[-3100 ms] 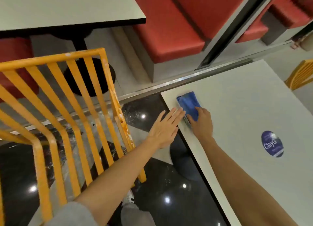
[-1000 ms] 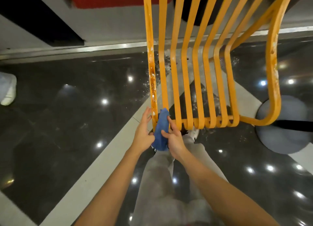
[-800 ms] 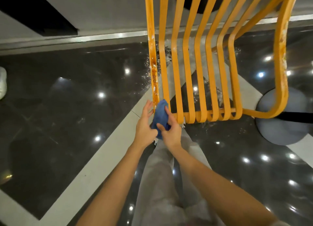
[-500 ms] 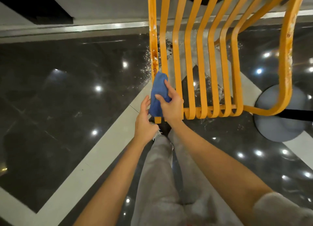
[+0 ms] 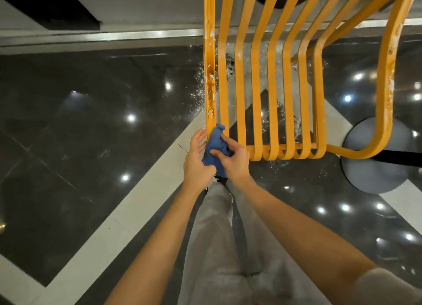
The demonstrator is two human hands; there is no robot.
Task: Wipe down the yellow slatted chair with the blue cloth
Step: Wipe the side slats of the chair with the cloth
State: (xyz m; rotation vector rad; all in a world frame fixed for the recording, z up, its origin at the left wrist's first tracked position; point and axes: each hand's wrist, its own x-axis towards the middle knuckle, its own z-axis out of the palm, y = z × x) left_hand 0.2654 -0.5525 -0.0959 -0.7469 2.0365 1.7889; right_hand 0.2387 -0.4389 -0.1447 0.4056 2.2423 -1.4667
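Note:
The yellow slatted chair fills the upper right, seen from above, its slats running down to a curved near edge. White and brown stains speckle its leftmost slat. The crumpled blue cloth is pressed against the bottom of that left slat, at the near corner. My left hand grips the cloth's lower part, fingers touching the slat's outer side. My right hand holds the cloth from the right, thumb and fingers pinching it against the slat.
A glossy black floor with pale stripes lies below, with white crumbs scattered under the chair. A round grey table base stands at the right beside the chair. My grey trouser legs are directly under my hands. A metal floor strip runs along the top.
Earlier the cloth lay on a white table under my right hand. In the last half second the cloth slid back down the left slat to the near corner, with both hands now on it.

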